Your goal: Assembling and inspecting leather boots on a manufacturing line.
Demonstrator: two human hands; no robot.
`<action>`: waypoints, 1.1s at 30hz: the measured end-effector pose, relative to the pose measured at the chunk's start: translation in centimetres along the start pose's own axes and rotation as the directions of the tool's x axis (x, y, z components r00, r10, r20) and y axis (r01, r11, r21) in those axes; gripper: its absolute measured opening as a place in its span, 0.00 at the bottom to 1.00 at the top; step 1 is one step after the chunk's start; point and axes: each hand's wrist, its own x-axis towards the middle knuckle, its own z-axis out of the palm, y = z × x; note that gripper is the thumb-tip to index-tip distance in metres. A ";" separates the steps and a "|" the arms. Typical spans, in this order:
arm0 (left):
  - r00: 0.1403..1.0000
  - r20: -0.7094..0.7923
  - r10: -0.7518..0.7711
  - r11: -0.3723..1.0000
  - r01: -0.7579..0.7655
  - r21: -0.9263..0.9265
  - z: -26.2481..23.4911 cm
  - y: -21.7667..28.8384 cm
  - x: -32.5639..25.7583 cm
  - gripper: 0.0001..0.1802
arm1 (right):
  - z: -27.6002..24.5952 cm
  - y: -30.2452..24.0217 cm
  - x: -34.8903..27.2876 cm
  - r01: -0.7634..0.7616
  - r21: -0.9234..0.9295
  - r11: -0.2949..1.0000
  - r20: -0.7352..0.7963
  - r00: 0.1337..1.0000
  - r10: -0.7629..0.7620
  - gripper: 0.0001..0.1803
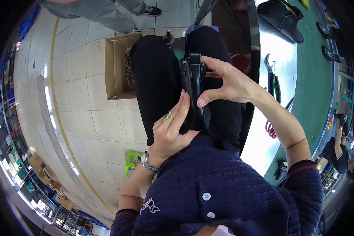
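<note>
Between my thighs stands a glossy black leather case (195, 94), long and holster-like, with a strap loop at its far end. My left hand (171, 128), with a green-stoned ring and a wristwatch (145, 160), grips its near left side, the fingers pressed along it and the thumb at the bottom end. On the other side my right hand (232, 83) holds it, thumb on the right edge and fingers near the strap end. Those fingertips are partly hidden behind the case. Whether anything is inside it, I cannot tell.
A metal-topped bench (259, 155) runs along my right, bearing pliers (274, 80), a red-handled tool (270, 129) and a black leather piece (281, 19). An open cardboard box (111, 69) is left of my knees. A green crate (132, 159) sits on the floor. Another person's legs (102, 15) are beyond.
</note>
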 end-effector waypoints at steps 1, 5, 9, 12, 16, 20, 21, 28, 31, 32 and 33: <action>1.000 -0.003 -0.002 1.000 0.002 -0.002 0.0 0.0 -0.1 0.43 | 0.0 -0.4 0.1 0.000 -0.048 0.999 -0.009 1.000 0.000 0.58; 0.999 -0.025 -0.044 0.999 0.044 0.015 -0.4 -0.5 0.1 0.43 | -0.2 -2.5 1.8 -0.036 -0.081 0.996 0.035 0.999 0.039 0.63; 0.996 0.031 -0.079 0.995 0.081 -0.064 -1.7 -1.6 1.3 0.44 | -0.9 -1.5 2.2 -0.052 -0.033 0.998 0.012 0.999 0.052 0.43; 0.999 -0.006 -0.041 0.996 0.041 -0.081 -1.5 -1.5 1.1 0.43 | -0.2 -0.8 2.0 -0.027 0.201 0.979 -0.149 0.987 0.058 0.24; 0.999 -0.032 0.023 0.998 -0.025 -0.065 -0.9 -1.4 0.3 0.43 | 0.7 -1.0 2.0 0.038 0.061 0.997 -0.289 0.957 -0.019 0.16; 0.998 -0.025 0.054 0.997 -0.055 -0.044 -0.4 -1.2 -0.1 0.42 | 1.3 -1.6 1.9 0.089 0.110 0.990 -0.354 0.934 -0.044 0.13; 0.998 -0.028 0.054 0.998 -0.055 -0.038 -0.3 -1.3 -0.2 0.42 | 1.4 -1.8 2.0 0.095 0.050 0.994 -0.376 0.924 -0.070 0.13; 0.978 0.161 -0.136 0.839 0.200 -0.506 -1.5 -1.4 0.7 0.46 | 1.2 0.5 0.5 0.179 -0.006 0.984 -0.365 0.915 -0.169 0.23; 0.924 0.143 -0.354 0.705 0.364 -0.608 2.3 -5.0 3.1 0.55 | 1.9 -1.4 -3.4 -0.121 -0.158 0.980 -0.436 0.899 0.040 0.38; 0.887 0.347 -0.305 0.393 0.449 -0.802 3.4 -4.9 3.9 0.60 | 2.1 -0.5 -4.6 -0.053 -0.088 0.995 -0.377 0.926 0.016 0.53; 0.867 0.385 -0.317 0.290 0.475 -0.831 5.2 -5.4 3.7 0.62 | 2.5 -1.6 -5.7 -0.052 -0.088 0.995 -0.251 0.968 0.028 0.49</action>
